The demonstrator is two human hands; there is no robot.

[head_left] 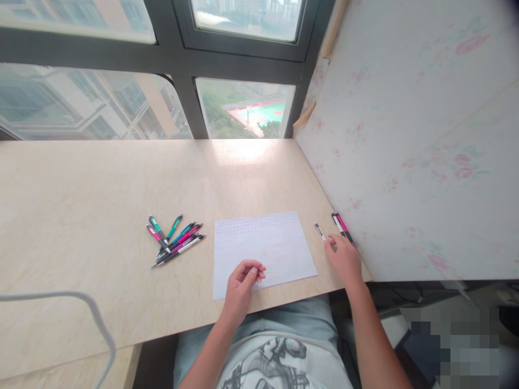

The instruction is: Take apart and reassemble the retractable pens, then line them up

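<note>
A white sheet of paper (263, 248) with faint writing along its top lies on the pale desk (101, 205). My left hand (242, 283) rests on the sheet's near edge, fingers curled in loosely, holding nothing that I can see. My right hand (344, 258) lies to the right of the sheet, its fingertips touching a white pen (320, 231). Two more pens (341, 227), one white and one pink, lie just beyond it against the wall. A fan of several coloured pens (175, 240) lies to the left of the sheet.
A flowered wall panel (405, 151) closes off the desk's right side. Large windows (243, 108) stand behind the desk. A thin white wire loop (93, 313) lies over the near left corner.
</note>
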